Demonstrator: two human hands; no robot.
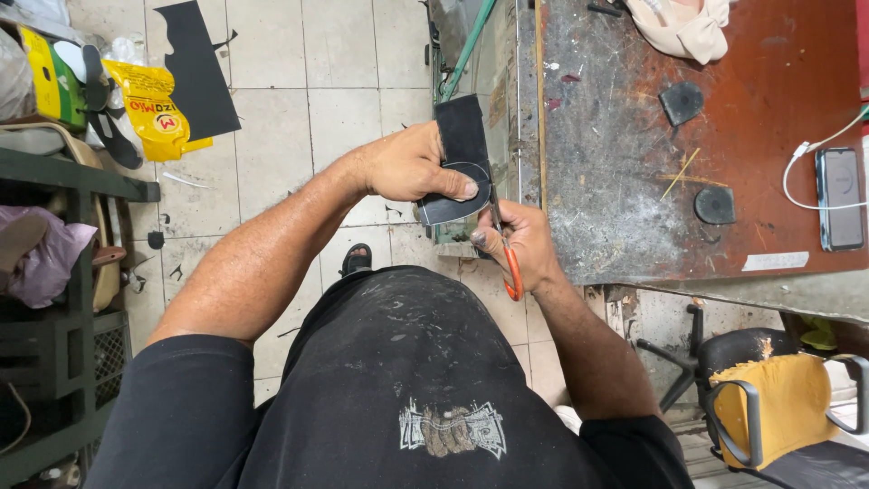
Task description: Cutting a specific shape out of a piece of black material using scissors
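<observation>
My left hand (412, 167) is clamped around a strip of black sheet (462, 136), thumb pressing a rounded heel-shaped template (453, 195) flat against it, so both are pinched together in front of my stomach, out over the floor just off the bench's edge. My right hand (520, 244) is closed through the orange handles of the scissors (504, 244), blades pointing up into the sheet at the template's right side.

As I judge it, the cut is partway along: the curved lower edge already follows the template, while the long square end of the strip above my fingers is uncut and remains to be trimmed away.

Further out, two dark cut pieces (681, 101) (715, 205) lie on the worn red bench (634, 181), with a phone (841, 197) on its white cable near the right edge. A larger black sheet (195, 72) lies on the tiled floor (299, 91) beside a yellow bag (154, 113), and a chair with a yellow seat (778, 407) stands at lower right.
</observation>
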